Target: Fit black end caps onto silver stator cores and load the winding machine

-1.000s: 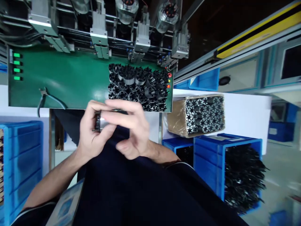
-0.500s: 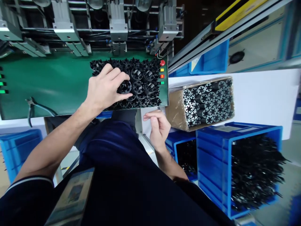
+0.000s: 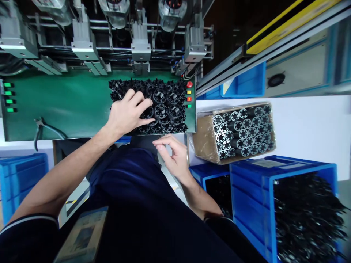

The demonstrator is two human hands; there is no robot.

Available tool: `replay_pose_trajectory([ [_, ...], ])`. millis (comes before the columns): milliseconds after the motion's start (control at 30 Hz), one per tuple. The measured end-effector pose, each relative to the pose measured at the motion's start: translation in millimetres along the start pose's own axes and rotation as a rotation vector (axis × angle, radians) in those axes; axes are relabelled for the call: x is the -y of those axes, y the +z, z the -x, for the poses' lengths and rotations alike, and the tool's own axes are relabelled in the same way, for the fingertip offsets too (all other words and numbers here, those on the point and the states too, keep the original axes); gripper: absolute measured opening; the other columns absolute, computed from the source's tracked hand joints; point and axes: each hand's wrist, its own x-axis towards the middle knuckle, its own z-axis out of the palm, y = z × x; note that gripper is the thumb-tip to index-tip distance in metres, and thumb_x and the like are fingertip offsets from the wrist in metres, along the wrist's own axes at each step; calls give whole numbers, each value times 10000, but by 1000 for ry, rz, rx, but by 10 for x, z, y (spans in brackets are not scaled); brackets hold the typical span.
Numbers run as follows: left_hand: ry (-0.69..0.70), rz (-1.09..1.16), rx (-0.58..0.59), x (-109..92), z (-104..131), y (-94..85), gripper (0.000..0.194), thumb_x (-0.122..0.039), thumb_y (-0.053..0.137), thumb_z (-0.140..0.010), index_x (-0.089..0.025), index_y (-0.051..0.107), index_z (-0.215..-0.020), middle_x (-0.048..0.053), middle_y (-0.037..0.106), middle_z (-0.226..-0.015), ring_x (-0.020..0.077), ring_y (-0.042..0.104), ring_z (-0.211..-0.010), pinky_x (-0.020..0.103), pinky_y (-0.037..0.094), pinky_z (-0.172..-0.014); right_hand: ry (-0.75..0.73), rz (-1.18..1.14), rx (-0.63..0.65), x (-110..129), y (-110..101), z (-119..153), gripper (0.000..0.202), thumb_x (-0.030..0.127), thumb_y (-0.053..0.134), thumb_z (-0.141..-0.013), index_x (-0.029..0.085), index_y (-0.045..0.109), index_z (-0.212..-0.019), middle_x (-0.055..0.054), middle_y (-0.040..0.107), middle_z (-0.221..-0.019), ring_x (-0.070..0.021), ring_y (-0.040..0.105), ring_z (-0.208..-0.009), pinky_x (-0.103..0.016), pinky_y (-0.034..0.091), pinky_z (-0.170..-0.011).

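Observation:
My left hand (image 3: 127, 113) reaches over a dense block of black plastic parts (image 3: 171, 128) on the green work surface. Its thumb and index finger close around the sides of one round black plastic part (image 3: 147, 111), largely covered by the fingers. Just below the front edge of the surface, my right hand (image 3: 174, 155) hangs in the air. Its fingers are loosely bent, the thumb close to the fingertips, with nothing visible in them.
Pliers (image 3: 46, 129) lie at the left of the green surface (image 3: 76, 106). Machine clamps (image 3: 141, 40) stand along its back, buttons (image 3: 189, 92) at its right. Beyond are a cardboard box of tubes (image 3: 205, 137) and a blue crate (image 3: 252, 204) of black parts.
The view has tilted, so the bench sits lower in the picture. My right hand has moved slightly left, its thumb now nearer the fingertips. My left hand stays around the same part.

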Motion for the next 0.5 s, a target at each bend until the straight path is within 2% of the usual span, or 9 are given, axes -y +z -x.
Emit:
replay_pose_trajectory([
  [133, 66, 37, -36, 70, 50, 62, 860, -1045, 897, -856, -329, 818, -1324, 166, 776, -1282, 457, 658, -1364, 385, 550, -836, -18, 50, 127, 57, 99, 13, 193, 316, 715, -1250, 256, 897, -1228, -56, 888, -1056, -206, 848, -947, -378, 721, -873],
  [233, 28, 65, -104, 30, 170, -30, 1011, -1124, 876, -778, -313, 828, -1380, 195, 766, -1409, 487, 641, -1439, 425, 588, -937, -71, 94, 262, 72, 182, 59, 186, 288, 714, -1251, 266, 896, -1286, -69, 903, -1141, -213, 862, -1030, -395, 732, -952],
  [300, -54, 58, -164, -18, 340, -223, 1046, -1130, 863, -779, -297, 824, -1410, 214, 753, -1475, 506, 627, -1478, 471, 608, -1020, -117, 160, 362, 57, 229, 103, 186, 309, 717, -1260, 277, 893, -1312, -68, 909, -1171, -219, 862, -1058, -402, 723, -977],
  [400, -225, 50, -213, -36, 728, -687, 1013, -1086, 844, -844, -291, 799, -1471, 221, 749, -1497, 503, 605, -1514, 506, 638, -1058, -160, 243, 479, 21, 298, 186, 198, 339, 708, -1278, 285, 885, -1347, -54, 920, -1186, -217, 859, -1058, -398, 703, -973],
  [500, -351, -4, -223, 101, 1175, -1163, 946, -1009, 790, -944, -283, 769, -1549, 219, 764, -1506, 485, 611, -1482, 562, 658, -1073, -168, 270, 518, 16, 366, 241, 185, 317, 717, -1275, 283, 881, -1354, -44, 930, -1188, -214, 867, -1060, -391, 697, -962],
])
